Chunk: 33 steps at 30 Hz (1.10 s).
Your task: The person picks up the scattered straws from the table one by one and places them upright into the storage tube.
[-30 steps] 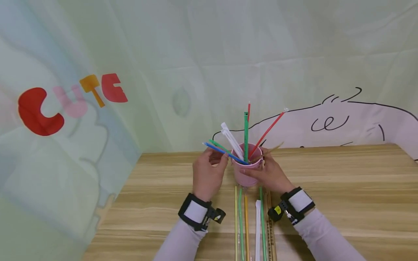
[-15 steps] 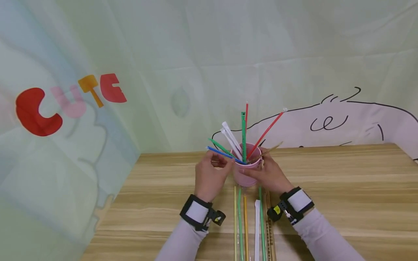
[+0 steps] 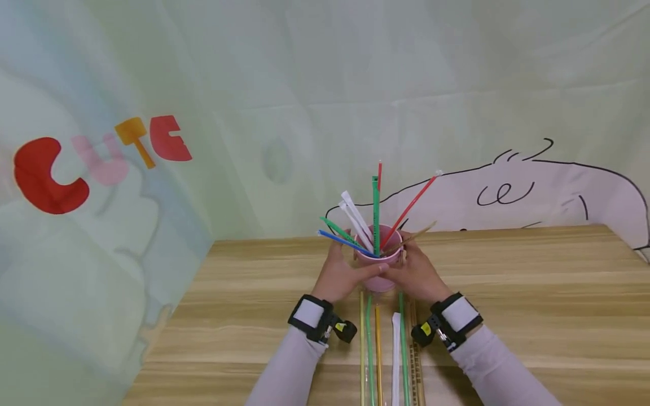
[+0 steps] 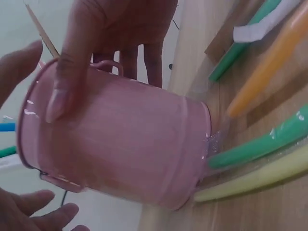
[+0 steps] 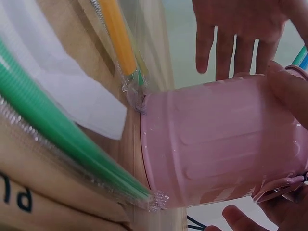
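Head view: both hands at a pink bucket of straws

The bucket (image 4: 125,139) stands upright on the counter (image 3: 533,316), towards its far edge, between the hands. The right hand (image 3: 418,276) grips its right side, thumb across the near wall, fingers round behind. The left hand (image 3: 337,276) is beside its left side, fingers apart and loosely extended, thumb reaching across the near side to the right thumb; whether it touches the bucket I cannot tell.

Out of the bucket on the left lean a blue straw (image 3: 345,243), a green straw (image 3: 332,227) and white straws (image 3: 358,219). A second green straw (image 3: 376,214) rises almost straight in the middle, just in front of a red straw (image 3: 380,172). Another red straw (image 3: 408,213) and a brown straw (image 3: 413,235) lean right.

Near the bucket, more straws lie side by side on the counter, pointing from near to far. From left to right they are yellow (image 3: 362,338), green (image 3: 370,349), orange (image 3: 378,349), white (image 3: 396,355), green again and brown. Both wrist views show wrapper ends right by the bucket's base.

Beyond the counter hangs a pale cloth (image 3: 304,141), with CUTE in coloured letters at left.
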{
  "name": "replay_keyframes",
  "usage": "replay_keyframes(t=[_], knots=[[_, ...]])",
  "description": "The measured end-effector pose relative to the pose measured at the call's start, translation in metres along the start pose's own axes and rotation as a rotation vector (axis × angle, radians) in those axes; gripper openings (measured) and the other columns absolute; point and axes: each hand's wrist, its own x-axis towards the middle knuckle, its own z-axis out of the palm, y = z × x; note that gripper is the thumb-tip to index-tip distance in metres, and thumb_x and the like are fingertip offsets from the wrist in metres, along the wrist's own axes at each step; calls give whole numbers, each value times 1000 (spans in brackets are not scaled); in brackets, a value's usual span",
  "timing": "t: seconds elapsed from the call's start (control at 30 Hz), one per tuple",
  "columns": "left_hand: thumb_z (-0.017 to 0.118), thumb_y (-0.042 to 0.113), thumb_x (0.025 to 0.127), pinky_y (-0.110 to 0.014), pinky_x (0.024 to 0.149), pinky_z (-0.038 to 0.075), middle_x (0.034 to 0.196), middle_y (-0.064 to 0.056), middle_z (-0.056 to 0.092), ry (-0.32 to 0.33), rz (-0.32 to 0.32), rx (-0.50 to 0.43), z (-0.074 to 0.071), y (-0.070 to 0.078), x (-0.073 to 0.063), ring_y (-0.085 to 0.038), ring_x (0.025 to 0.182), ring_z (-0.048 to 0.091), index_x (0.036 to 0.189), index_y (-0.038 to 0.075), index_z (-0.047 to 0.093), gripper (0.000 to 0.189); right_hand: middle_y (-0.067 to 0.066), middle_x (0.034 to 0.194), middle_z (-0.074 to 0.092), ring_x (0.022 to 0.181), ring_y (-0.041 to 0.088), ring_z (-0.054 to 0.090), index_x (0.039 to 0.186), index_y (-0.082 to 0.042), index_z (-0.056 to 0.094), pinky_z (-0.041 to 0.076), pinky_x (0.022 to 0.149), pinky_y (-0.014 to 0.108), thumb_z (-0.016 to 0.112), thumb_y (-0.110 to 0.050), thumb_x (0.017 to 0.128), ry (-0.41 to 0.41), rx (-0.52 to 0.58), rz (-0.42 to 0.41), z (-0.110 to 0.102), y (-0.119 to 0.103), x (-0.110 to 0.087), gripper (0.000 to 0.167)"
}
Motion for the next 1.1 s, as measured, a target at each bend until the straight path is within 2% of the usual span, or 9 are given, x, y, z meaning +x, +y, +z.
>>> replay_keyframes(t=[0.1,0.17,0.37,0.67,0.8,0.97,1.1], knots=[[92,40,77,-63,125,24,167,-8,35,-27,9,-30,3,-4,8,-28,156,29,161,22,30,106,20,156,49,147,42,43,157,-12,36,36,117,67,82,-27,89,3,4,12,0,1,0,84],[93,38,77,-62,126,23,163,-4,40,-42,21,-56,4,-7,12,-25,155,30,158,24,35,101,20,155,50,147,42,44,156,-11,36,36,118,66,83,-26,87,4,4,11,1,0,1,86],[94,31,77,-55,124,29,149,4,55,-73,70,-150,6,-12,22,-18,146,42,148,28,48,85,13,155,51,145,36,47,155,-13,41,36,120,61,86,-20,84,1,51,-38,3,1,4,84],[92,23,79,-43,119,41,142,4,61,-131,80,-216,12,-12,28,-15,136,55,142,27,55,73,12,156,50,144,32,49,155,-15,40,40,118,57,88,-20,82,-1,33,-32,2,4,5,88],[91,22,80,-43,119,41,142,6,61,-145,72,-225,12,-11,29,-14,137,54,143,28,54,73,13,153,53,144,32,49,156,-16,38,40,118,58,88,-20,82,-3,29,-26,2,3,4,89],[91,26,80,-45,118,40,141,6,63,-132,71,-165,11,-13,30,-15,136,54,143,28,54,73,16,153,53,148,36,42,156,-16,35,33,121,63,87,-19,83,6,40,-17,2,2,3,89],[91,30,80,-45,117,42,139,5,64,-106,50,-119,12,-17,29,-15,134,56,140,27,55,71,16,154,49,147,36,42,154,-14,39,32,121,64,87,-17,83,7,48,-38,3,5,3,86]])
